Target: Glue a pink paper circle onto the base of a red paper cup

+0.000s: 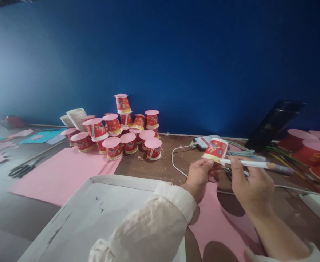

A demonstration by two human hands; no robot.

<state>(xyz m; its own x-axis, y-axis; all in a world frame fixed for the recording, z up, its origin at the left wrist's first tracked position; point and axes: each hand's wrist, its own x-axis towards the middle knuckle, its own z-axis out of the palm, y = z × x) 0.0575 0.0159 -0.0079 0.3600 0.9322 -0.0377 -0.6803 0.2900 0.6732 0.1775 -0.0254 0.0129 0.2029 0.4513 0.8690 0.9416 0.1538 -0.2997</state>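
My left hand [199, 178] pinches a red printed paper cup [216, 149] near its pale rim, the cup tilted above the table. My right hand [251, 185] grips a white marker-like pen [258, 164], its tip pointing left at the cup's lower edge. Whether the tip touches the cup I cannot tell. Below both hands lies a pink paper sheet [217, 211] with large rounded cut-outs. Behind the cup is a phone [203, 142] with a white cable [173, 160].
Several red cups topped with pink paper [113, 147] stand stacked at centre left, near white cups [77, 118]. Pink sheets [56, 174], scissors [26, 170] and a white box lid [107, 207] lie left. A dark cylinder [271, 123] and more red cups [318, 154] stand right.
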